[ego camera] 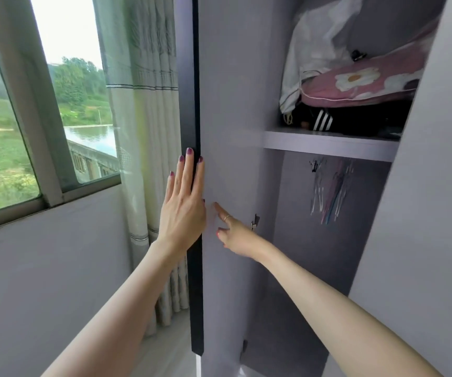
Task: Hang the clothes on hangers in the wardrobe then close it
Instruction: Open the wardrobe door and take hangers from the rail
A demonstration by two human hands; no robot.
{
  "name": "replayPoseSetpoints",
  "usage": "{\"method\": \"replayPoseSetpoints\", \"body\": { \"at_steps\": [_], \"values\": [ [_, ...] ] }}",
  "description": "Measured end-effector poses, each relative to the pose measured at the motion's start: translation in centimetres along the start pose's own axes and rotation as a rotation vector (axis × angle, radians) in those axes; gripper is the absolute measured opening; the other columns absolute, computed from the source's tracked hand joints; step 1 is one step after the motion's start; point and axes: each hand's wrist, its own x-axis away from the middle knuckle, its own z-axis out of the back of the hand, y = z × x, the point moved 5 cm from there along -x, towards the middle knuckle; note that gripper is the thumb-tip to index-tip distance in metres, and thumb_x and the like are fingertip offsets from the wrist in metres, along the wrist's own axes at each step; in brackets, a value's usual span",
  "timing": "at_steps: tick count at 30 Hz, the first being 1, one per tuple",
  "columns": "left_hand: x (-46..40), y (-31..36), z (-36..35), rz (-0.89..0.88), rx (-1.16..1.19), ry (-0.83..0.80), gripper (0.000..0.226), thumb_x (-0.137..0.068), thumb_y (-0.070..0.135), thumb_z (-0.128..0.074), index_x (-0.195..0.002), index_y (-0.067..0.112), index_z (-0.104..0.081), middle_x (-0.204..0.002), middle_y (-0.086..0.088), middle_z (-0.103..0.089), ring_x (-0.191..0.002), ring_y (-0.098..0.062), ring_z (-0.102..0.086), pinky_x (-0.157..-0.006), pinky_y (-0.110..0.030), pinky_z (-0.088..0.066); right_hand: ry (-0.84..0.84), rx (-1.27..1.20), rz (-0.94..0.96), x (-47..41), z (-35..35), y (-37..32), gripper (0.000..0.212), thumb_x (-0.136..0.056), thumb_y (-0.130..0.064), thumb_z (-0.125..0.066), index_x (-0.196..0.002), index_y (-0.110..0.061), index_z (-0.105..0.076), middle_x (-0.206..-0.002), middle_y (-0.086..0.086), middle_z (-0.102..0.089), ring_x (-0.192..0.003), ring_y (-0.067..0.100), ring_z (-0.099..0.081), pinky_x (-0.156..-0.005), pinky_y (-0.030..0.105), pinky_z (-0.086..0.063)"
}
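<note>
I've both hands flat on the door (230,131), left hand (182,210) at nine o'clock, right hand (235,235) inside, fingers straight; I'd swing it evenly.

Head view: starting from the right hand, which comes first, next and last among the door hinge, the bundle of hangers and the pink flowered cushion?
From the right hand:
1. Door hinge, just beside it.
2. Hangers, hanging below the shelf, farther right.
3. Pink cushion, up on the top shelf.

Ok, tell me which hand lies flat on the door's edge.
The left hand, fingers straight along the dark door edge; the right hand reaches inside it.
</note>
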Motion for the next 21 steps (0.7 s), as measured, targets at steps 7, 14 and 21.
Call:
{"method": "replayPoseSetpoints", "body": {
  "at_steps": [7,14,21],
  "values": [
    [-1.0,-3.5,-0.7,0.073,0.002,-0.088,0.09,-0.079,-0.004,-0.055,-0.148,0.006,0.001,-0.15,-0.006,0.022,-0.141,-0.02,0.014,-0.118,-0.038,-0.009,-0.062,0.038,0.055,-3.0,-3.8,-1.9,0.075,-0.099,-0.027,-0.04,-0.143,-0.045,0.019,-0.158,-0.01,0.012,-0.143,0.02,-0.025,-0.11,0.037,-0.036],
    [-0.6,-2.2,-0.1,0.059,0.035,0.029,0.08,-0.075,-0.01,-0.054,-0.146,0.002,-0.019,-0.155,-0.018,-0.007,-0.144,-0.031,-0.009,-0.115,-0.048,-0.019,-0.042,0.033,0.078,-2.3,-2.5,-0.6,0.071,-0.1,-0.028,-0.04,-0.144,-0.048,0.012,-0.158,-0.012,-0.003,-0.141,0.016,-0.028,-0.105,0.028,-0.035],
    [-1.2,4.5,0.6,-0.17,0.172,0.172,0.052,-0.075,-0.008,-0.046,-0.126,0.006,-0.045,-0.131,-0.015,-0.05,-0.126,-0.028,-0.041,-0.1,-0.037,-0.039,0.133,0.161,0.083,0.6,3.6,1.3,0.05,-0.1,-0.021,-0.037,-0.148,-0.023,-0.024,-0.153,-0.004,-0.03,-0.14,0.016,-0.03,-0.112,0.03,-0.024]
  ]
}}
